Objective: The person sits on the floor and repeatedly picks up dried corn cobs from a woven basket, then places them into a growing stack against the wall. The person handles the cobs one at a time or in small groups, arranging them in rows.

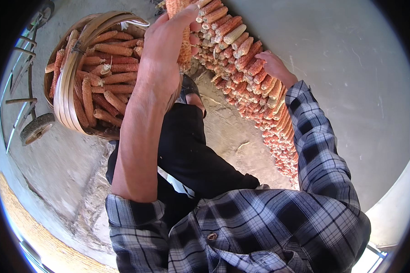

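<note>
Corn cobs with their kernels off lie stacked in a long pile (239, 78) against the wall, ends facing outward. My left hand (172, 37) is raised at the top centre, between the basket and the pile, with its fingers around one or more orange corn cobs (184, 51); the hand hides part of them. On top of the pile rests my right hand (275, 66), its fingertips touching a reddish cob; whether it grips that cob is unclear. A woven bamboo basket (66, 109) with an arched handle stands at the left, holding many loose corn cobs (114, 78), partly hidden by my left forearm.
A smooth grey wall (335, 68) rises behind the pile on the right. My legs in black trousers (191, 150) are between basket and pile, over a rough earthen floor (229, 136). At the far left is a metal-framed cart with a wheel (37, 129).
</note>
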`<act>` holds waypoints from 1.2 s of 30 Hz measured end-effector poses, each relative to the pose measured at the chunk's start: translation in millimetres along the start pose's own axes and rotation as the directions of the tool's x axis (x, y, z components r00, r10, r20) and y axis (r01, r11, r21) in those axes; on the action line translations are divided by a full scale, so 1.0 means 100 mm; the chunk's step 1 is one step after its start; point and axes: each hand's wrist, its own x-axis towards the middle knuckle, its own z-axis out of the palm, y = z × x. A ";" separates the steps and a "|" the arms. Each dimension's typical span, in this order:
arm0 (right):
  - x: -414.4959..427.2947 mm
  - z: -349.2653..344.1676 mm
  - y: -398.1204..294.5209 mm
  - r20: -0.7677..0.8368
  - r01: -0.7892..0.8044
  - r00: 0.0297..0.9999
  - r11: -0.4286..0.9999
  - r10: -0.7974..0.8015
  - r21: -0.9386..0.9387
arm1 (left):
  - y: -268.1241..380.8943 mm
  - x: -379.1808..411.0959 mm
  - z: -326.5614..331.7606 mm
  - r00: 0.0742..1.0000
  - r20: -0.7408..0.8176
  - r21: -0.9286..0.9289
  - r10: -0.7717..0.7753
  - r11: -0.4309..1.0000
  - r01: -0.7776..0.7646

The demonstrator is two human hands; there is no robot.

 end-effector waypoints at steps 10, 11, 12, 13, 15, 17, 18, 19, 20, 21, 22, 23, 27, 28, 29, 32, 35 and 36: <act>-0.10 0.13 -0.01 0.049 -0.071 0.996 0.990 0.078 -0.123 | 0.00 0.08 -0.07 1.000 0.021 -0.127 -0.022 0.992 0.024; -0.14 0.11 -0.01 0.027 -0.065 0.997 0.992 0.068 -0.112 | -0.03 0.12 -0.09 0.999 0.037 -0.160 -0.025 0.987 0.031; -0.17 0.09 0.00 0.009 -0.047 0.999 0.994 0.048 -0.095 | 0.00 0.11 -0.10 0.999 0.043 -0.189 -0.025 0.981 0.033; -0.18 0.07 0.00 -0.010 -0.032 0.999 0.996 0.031 -0.079 | 0.02 0.10 -0.10 0.998 0.052 -0.207 -0.032 0.977 0.042; -0.09 0.07 -0.12 -0.164 -0.027 0.986 1.000 0.027 0.001 | 0.08 0.10 -0.05 0.996 0.066 -0.240 -0.054 0.968 0.068; 0.01 -0.26 -0.80 -0.187 -0.044 0.978 0.969 0.091 0.245 | 0.13 0.04 0.00 0.998 -0.046 -0.232 -0.053 0.972 0.041; 0.02 -0.45 -1.13 -0.185 0.012 0.981 0.935 0.058 0.354 | 0.12 0.02 -0.01 0.999 -0.050 -0.218 -0.017 0.976 0.006; 0.03 -0.59 -1.43 -0.187 0.065 0.982 0.886 0.025 0.460 | 0.10 0.02 -0.01 0.998 -0.053 -0.201 0.018 0.979 -0.028; 0.06 -0.65 -1.68 -0.226 0.197 0.971 0.782 -0.074 0.591 | 0.07 0.04 -0.01 0.998 -0.052 -0.192 0.019 0.981 -0.028; 0.11 -0.68 -1.95 -0.282 0.326 0.944 0.638 -0.174 0.698 | 0.08 0.04 -0.03 0.998 -0.061 -0.179 0.028 0.983 -0.039; 0.12 -0.66 -2.10 -0.301 0.351 0.934 0.636 -0.191 0.687 | -0.01 0.08 0.00 0.999 -0.045 -0.181 0.023 0.983 -0.030; 0.13 -0.65 -2.24 -0.321 0.378 0.924 0.635 -0.210 0.674 | -0.09 0.09 0.05 0.999 -0.029 -0.149 0.014 0.989 -0.018; 0.08 -0.56 -2.38 -0.180 0.248 0.968 0.556 -0.174 0.793 | -0.13 0.04 0.13 0.999 -0.033 0.063 -0.025 0.998 0.027; 0.02 -0.57 -2.38 -0.075 0.137 0.986 0.484 -0.146 0.864 | -0.11 -0.02 0.17 0.996 -0.016 0.105 -0.083 0.991 0.085; -0.04 -0.58 -2.37 -0.063 0.108 0.991 0.431 -0.118 0.896 | -0.10 -0.05 0.21 0.990 -0.002 0.147 -0.141 0.979 0.140; -0.19 -0.56 -2.24 -0.018 0.032 0.999 0.339 -0.043 0.940 | -0.34 -0.02 0.28 0.983 0.087 0.172 -0.160 0.975 0.143; -0.42 -0.54 -2.23 0.048 -0.058 0.996 0.155 0.072 0.986 | -0.53 -0.04 0.32 0.955 0.222 0.341 -0.199 0.933 0.115; -0.49 -0.51 -2.21 0.080 -0.102 0.984 0.134 0.159 0.986 | -0.56 -0.05 0.34 0.937 0.276 0.407 -0.212 0.909 0.086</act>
